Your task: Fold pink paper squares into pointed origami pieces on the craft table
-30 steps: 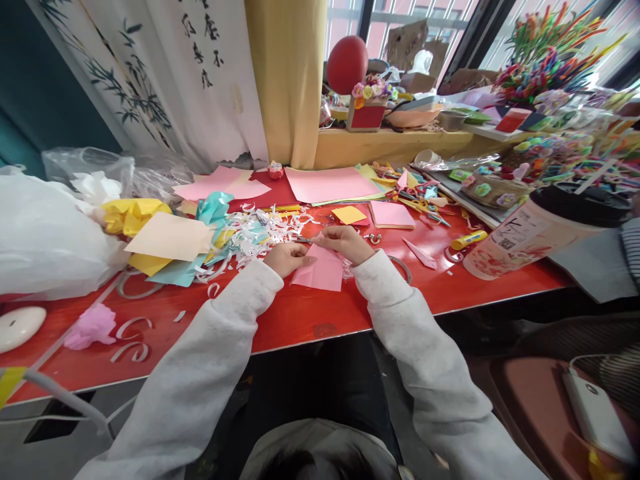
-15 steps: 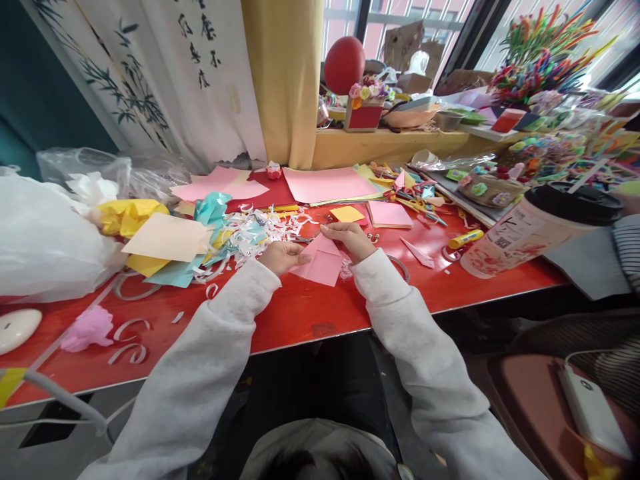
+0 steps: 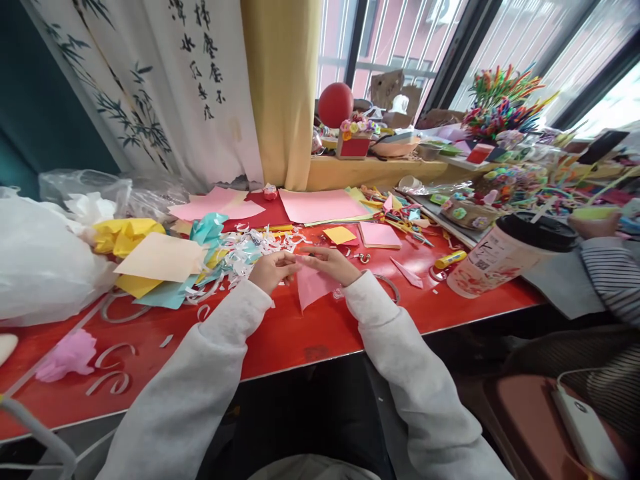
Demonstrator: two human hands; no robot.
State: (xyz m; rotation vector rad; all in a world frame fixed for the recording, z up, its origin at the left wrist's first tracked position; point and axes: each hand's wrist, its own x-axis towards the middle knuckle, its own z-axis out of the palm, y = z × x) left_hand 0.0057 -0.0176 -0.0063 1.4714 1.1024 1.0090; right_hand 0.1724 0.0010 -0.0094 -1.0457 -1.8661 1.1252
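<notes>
A folded sheet of pink paper (image 3: pixel 314 288) is held up between my hands over the front part of the red table. My left hand (image 3: pixel 274 271) pinches its upper left corner between thumb and fingers. With fingers along the top edge, my right hand (image 3: pixel 334 265) grips the same sheet from the other side. The paper hangs down to a point below the fingers. Shredded white paper strips (image 3: pixel 239 257) lie just beyond my left hand. Past my right hand are a stack of pink square paper (image 3: pixel 380 235) and a yellow square sheet (image 3: pixel 340 235).
A lidded drink cup (image 3: pixel 493 260) stands at the right, near a yellow glue stick (image 3: pixel 450 260) and a folded pink paper piece (image 3: pixel 407 273). Coloured sheets (image 3: pixel 160 257) and a white plastic bag (image 3: pixel 45 267) crowd the left. Another person's striped sleeve (image 3: pixel 613 273) shows at the far right.
My right hand has slid left and down along the paper's top edge, closer to my left hand. The pink paper has turned and now hangs pointing down. The camera view has tilted upward.
</notes>
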